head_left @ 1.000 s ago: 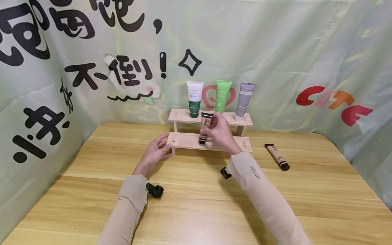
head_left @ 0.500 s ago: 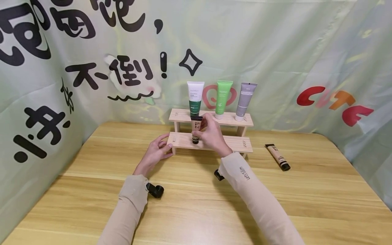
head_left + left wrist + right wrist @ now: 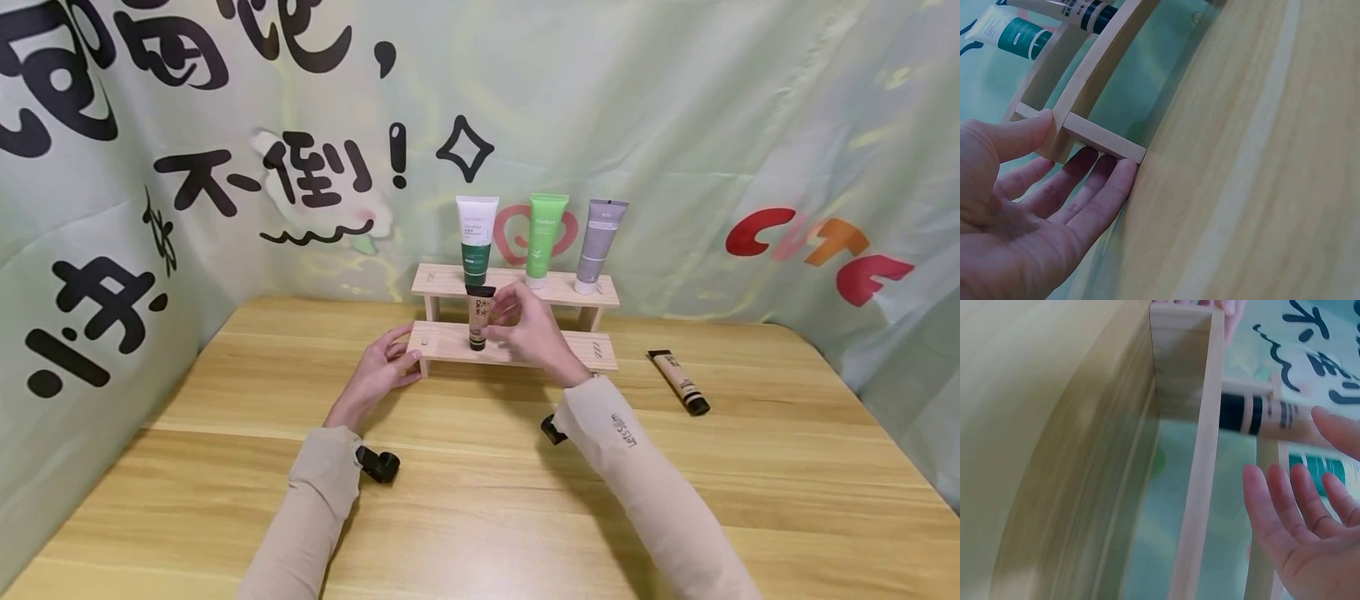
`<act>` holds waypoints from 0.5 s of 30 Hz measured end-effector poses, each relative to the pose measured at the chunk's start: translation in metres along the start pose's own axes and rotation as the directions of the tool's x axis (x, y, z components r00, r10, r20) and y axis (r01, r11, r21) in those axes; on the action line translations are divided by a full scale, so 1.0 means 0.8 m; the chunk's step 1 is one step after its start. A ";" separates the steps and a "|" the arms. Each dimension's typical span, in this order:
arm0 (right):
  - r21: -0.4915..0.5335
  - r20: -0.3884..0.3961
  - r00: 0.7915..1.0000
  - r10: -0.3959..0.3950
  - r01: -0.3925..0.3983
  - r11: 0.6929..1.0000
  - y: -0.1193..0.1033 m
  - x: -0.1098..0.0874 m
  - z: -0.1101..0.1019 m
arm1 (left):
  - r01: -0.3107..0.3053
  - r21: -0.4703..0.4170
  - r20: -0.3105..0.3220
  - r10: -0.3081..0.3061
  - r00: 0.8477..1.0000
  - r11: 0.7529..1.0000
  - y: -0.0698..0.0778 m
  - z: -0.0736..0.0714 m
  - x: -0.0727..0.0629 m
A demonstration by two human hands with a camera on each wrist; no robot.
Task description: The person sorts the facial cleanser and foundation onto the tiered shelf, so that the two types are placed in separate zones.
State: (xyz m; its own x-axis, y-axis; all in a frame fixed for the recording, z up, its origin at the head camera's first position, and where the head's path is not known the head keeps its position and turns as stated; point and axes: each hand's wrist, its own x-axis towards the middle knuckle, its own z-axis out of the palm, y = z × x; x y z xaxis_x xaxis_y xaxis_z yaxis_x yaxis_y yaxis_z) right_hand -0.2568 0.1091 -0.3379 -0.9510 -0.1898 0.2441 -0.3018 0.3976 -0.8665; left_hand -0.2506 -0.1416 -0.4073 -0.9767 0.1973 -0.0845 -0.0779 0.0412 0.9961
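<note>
Head view: one beige tube with black cap [image 3: 479, 317], standing cap-down and upright on the lower step of a two-step wooden rack [image 3: 592, 352], toward that step's left half. Right hand [image 3: 528, 327] at the tube's 3 o'clock, fingers spread and relaxed; half a second ago they were wrapped round the tube, now they are parted from it with the fingertips just beside its upper half, and contact cannot be told. The right wrist view shows the same fingers [image 3: 1285, 506] straight and open, the tube [image 3: 1266, 415] lying across the frame beyond the step's edge. Tube position on the step unchanged since half a second ago; a second ago it stood further right and higher in the hand. Left hand [image 3: 382, 367] at the rack's 9 o'clock end, unchanged: thumb on top of the lower step's corner, straight fingers under it, confirmed in the left wrist view, where the hand [image 3: 1035, 206] brackets the end block. Upper step, left to right: white-and-green tube [image 3: 476, 242], green tube [image 3: 546, 235], grey tube [image 3: 600, 246], all upright. Second beige tube [image 3: 679, 382] lying flat on the wooden table [image 3: 480, 500] at the rack's 3 o'clock, well apart. Printed fabric backdrop [image 3: 675, 125] behind.
</note>
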 end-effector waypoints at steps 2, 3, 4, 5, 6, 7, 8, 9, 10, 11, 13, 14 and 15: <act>0.008 -0.002 1.000 0.017 -0.017 1.000 0.003 -0.004 -0.012 | -0.001 -0.001 0.000 0.001 1.000 1.000 0.001 0.000 0.001; 0.002 -0.004 1.000 0.024 -0.024 1.000 0.005 -0.006 -0.018 | 0.001 -0.001 -0.001 -0.001 1.000 1.000 0.001 0.000 0.001; -0.010 -0.010 1.000 0.026 -0.026 1.000 0.007 -0.008 -0.024 | 0.000 -0.001 -0.001 0.000 1.000 1.000 0.002 0.000 0.001; -0.022 -0.017 0.999 0.029 -0.029 0.999 0.010 -0.010 -0.030 | 0.001 -0.001 -0.001 -0.001 1.000 1.000 0.002 -0.001 0.001; -0.035 -0.024 0.999 0.029 -0.030 0.999 0.013 -0.013 -0.037 | 0.002 -0.002 -0.001 -0.002 1.000 1.000 0.002 -0.001 0.001; -0.036 -0.028 0.999 0.028 -0.029 0.999 0.017 -0.016 -0.044 | 0.004 -0.003 -0.002 -0.004 1.000 1.000 0.002 -0.001 0.000; -0.044 -0.032 0.999 0.029 -0.030 0.999 0.021 -0.018 -0.050 | 0.004 -0.002 -0.002 -0.004 1.000 1.000 0.002 -0.001 0.000; -0.045 -0.036 0.999 0.029 -0.031 0.999 0.025 -0.021 -0.057 | 0.003 -0.001 -0.002 -0.003 1.000 1.000 0.002 -0.001 0.000; -0.046 -0.041 0.999 0.030 -0.032 0.998 0.030 -0.024 -0.064 | 0.002 0.000 -0.002 -0.002 1.000 1.000 0.002 -0.001 0.000; -0.043 -0.045 0.999 0.029 -0.031 0.999 0.033 -0.027 -0.070 | 0.001 0.001 0.001 -0.001 1.000 1.000 0.001 -0.001 0.000; -0.020 -0.053 0.998 0.036 -0.037 0.999 0.040 -0.033 -0.083 | -0.002 0.003 0.007 0.002 1.000 1.000 0.000 -0.001 0.001; -0.007 -0.058 0.997 0.043 -0.044 0.999 0.042 -0.036 -0.089 | -0.003 0.003 0.007 0.003 1.000 1.000 0.000 -0.002 0.001; 0.003 -0.065 0.997 0.048 -0.048 0.999 0.045 -0.039 -0.094 | -0.003 0.003 0.008 0.003 1.000 1.000 -0.001 -0.002 0.001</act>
State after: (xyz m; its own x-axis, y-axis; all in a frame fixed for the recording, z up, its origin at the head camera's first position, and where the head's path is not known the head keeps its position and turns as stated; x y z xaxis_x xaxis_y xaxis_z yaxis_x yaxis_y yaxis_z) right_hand -0.2433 0.1968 -0.3436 -0.9669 -0.1120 0.2295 -0.2553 0.4039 -0.8785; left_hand -0.2520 -0.1431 -0.4078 -0.9753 0.2052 -0.0813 -0.0739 0.0434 0.9963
